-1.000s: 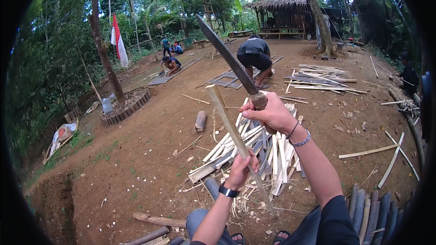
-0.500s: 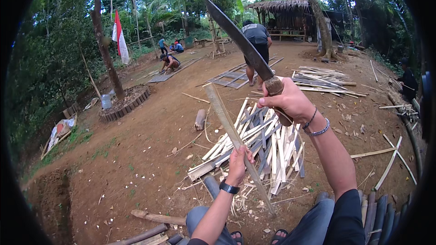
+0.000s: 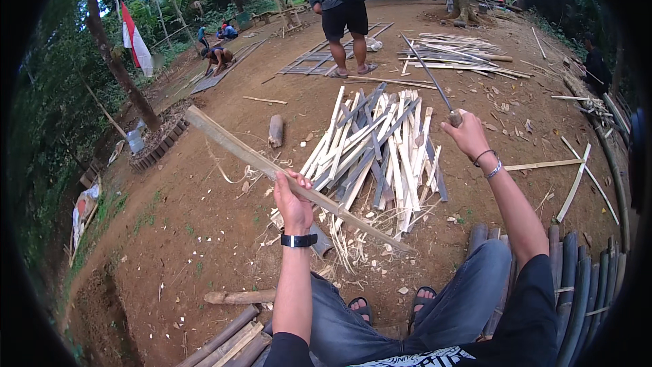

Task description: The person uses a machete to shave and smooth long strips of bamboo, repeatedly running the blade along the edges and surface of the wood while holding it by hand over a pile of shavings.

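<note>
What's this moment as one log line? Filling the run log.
left hand: grips slat | right hand: grips machete, raised clear of slat | ahead: slat pile

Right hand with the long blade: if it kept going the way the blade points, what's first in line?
Likely nothing close: from the right hand, the blade points up and away over the split bamboo pile. Depth unclear.

1. Your left hand (image 3: pixel 293 202) carries a black wristwatch with a square case at the wrist.
2. Your right hand (image 3: pixel 467 134) wears two thin bangles, one dark, one silvery.
3. Short black sleeves end above your elbows; forearms are bare.
4. You wear grey-blue jeans and dark open sandals.
</note>
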Tool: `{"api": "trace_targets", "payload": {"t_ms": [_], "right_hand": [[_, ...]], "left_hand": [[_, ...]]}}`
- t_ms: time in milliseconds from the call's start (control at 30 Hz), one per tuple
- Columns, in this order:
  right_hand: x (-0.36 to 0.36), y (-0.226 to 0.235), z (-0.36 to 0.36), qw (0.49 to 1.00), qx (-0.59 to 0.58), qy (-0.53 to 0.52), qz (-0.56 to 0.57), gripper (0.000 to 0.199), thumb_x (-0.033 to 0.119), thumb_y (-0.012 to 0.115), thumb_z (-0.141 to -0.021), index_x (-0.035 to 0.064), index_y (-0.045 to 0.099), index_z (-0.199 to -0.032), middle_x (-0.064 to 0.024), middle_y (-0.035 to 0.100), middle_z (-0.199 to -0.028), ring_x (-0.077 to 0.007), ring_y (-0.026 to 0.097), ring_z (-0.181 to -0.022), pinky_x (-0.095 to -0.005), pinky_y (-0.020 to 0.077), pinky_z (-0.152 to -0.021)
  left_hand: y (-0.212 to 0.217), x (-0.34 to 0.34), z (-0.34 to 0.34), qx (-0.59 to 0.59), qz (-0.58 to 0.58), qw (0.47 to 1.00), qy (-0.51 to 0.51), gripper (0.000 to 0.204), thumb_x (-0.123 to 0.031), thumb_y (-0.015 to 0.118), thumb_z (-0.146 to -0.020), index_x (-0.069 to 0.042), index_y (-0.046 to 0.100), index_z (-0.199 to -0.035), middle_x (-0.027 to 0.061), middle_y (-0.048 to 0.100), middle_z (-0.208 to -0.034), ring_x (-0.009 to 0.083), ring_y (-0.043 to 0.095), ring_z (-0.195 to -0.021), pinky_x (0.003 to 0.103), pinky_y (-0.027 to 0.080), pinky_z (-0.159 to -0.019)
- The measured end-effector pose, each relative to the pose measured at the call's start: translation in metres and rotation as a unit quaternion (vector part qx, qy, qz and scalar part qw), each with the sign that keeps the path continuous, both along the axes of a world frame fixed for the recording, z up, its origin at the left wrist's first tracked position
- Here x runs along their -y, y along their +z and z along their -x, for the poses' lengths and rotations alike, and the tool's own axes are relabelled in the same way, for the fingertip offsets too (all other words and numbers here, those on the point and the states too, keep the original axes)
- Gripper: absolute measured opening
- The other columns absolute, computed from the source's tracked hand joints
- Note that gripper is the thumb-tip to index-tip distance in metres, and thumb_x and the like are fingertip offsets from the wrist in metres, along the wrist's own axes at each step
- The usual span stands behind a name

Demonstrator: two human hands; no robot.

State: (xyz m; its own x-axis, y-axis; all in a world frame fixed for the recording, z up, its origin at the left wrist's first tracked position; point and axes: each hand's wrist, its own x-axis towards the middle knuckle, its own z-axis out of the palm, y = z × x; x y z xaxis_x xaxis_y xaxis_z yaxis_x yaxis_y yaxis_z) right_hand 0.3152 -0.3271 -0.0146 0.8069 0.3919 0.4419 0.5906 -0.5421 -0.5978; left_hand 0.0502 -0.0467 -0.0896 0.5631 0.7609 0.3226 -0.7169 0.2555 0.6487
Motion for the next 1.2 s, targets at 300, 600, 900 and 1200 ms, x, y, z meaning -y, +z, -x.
{"api": "trace_targets", "payload": {"t_ms": [300,600,900,1200], "right_hand": [[0.022,-0.135,0.081,0.955,-0.263,0.047,-0.133,0.025,0.020,0.073,-0.081,-0.0021,0.061,-0.078,-0.0067,0.065,-0.065,-0.0120,0.064,-0.057,-0.0289,0.0504,-0.054],[-0.006,-0.234,0.147,0.952,-0.294,0.066,-0.060,0.038,0.033,0.069,-0.083,-0.0043,0.062,-0.083,-0.0182,0.063,-0.064,-0.0269,0.063,-0.061,-0.0408,0.0477,-0.060],[-0.019,-0.307,0.186,0.903,-0.423,-0.036,0.064,0.040,0.038,0.067,-0.076,0.0002,0.062,-0.090,-0.0232,0.067,-0.078,-0.0398,0.066,-0.080,-0.0466,0.0514,-0.071],[-0.014,-0.375,0.170,0.906,-0.417,-0.076,-0.025,0.031,0.026,0.070,-0.079,-0.0034,0.059,-0.075,-0.0157,0.063,-0.063,-0.0209,0.059,-0.057,-0.0373,0.0471,-0.059]], "left_hand": [[-0.021,0.015,-0.034,0.045,0.036,0.998,-0.001,0.036,-0.045,0.039,-0.101,-0.011,0.046,-0.093,0.0013,0.045,-0.076,0.0145,0.047,-0.074,0.032,0.042,-0.078],[-0.089,0.033,-0.091,0.027,0.076,0.996,-0.021,0.046,-0.055,0.042,-0.097,-0.009,0.045,-0.091,0.0027,0.045,-0.075,0.0153,0.046,-0.073,0.033,0.043,-0.080],[-0.085,0.013,-0.073,-0.079,0.124,0.981,0.127,0.046,-0.052,0.052,-0.095,-0.013,0.044,-0.071,0.0061,0.055,-0.079,0.0194,0.056,-0.079,0.034,0.046,-0.086],[-0.089,0.004,-0.081,-0.112,0.135,0.973,0.149,0.051,-0.047,0.054,-0.095,-0.017,0.031,-0.060,-0.0039,0.029,-0.052,0.0087,0.027,-0.045,0.026,0.032,-0.051]]}}
